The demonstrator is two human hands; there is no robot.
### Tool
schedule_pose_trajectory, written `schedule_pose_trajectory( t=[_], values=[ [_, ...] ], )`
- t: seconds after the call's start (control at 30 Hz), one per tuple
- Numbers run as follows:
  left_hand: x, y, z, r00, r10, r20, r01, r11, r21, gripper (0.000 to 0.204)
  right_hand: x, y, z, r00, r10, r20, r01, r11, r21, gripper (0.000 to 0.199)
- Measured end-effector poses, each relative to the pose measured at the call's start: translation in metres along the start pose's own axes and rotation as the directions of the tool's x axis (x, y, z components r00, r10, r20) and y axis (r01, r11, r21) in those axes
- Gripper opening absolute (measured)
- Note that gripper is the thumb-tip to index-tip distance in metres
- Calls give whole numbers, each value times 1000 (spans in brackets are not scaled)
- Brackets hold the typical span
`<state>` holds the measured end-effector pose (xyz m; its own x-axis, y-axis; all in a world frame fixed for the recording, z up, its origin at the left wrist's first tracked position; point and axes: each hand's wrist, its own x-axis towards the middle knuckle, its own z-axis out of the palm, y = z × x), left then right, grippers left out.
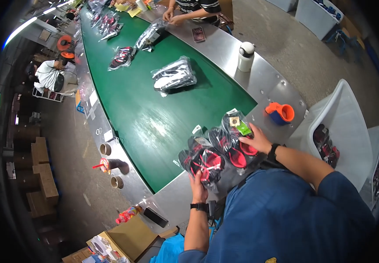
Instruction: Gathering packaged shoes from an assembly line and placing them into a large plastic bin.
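At the near end of the green conveyor belt [154,144] lie black-and-red shoes in clear plastic bags. My left hand [199,188] grips the near edge of the left bagged shoes [203,162], its thumb against the plastic. My right hand [257,140] is closed on the right bagged shoes [229,142], next to a green tag [244,128]. The two bundles touch each other. Plastic and shoes hide part of the fingers of both hands. Farther up the belt rests a bag of black-and-white shoes [175,75].
More bagged shoes [122,58] lie far along the belt, where another person's hands [173,17] hold a bag. A white bottle [245,57] and an orange-and-blue tape roll [281,113] stand on the right metal edge. A white bin [347,127] with shoes is at right; a drink cup [106,165] at left.
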<state>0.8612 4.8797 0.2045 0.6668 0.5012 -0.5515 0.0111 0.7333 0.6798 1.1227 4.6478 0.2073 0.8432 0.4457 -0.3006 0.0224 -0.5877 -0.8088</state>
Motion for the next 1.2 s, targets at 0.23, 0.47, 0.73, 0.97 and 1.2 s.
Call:
schedule_pose_trajectory(
  t=[0.23, 0.47, 0.73, 0.97, 1.2],
  values=[
    [2, 28, 37, 970, -215, -112, 199, 970, -141, 37, 14, -31, -22, 838, 221, 498, -513, 629, 584, 65],
    [-6, 27, 50, 954, -298, 14, 294, 930, -221, 42, 10, -28, -46, 811, 273, 517, -568, 580, 584, 50],
    [-14, 29, 63, 941, -339, 13, 338, 931, -136, 44, -11, -26, -71, 837, 223, 499, -527, 571, 630, 49],
    [-35, 24, 82, 970, -239, 49, 240, 971, -6, 52, -39, -13, -84, 911, 134, 391, -395, 561, 728, 55],
    [-60, -1, 57, 991, -131, -24, 122, 963, -241, 46, -48, -4, -65, 911, 166, 376, -411, 377, 830, 52]
  ],
)
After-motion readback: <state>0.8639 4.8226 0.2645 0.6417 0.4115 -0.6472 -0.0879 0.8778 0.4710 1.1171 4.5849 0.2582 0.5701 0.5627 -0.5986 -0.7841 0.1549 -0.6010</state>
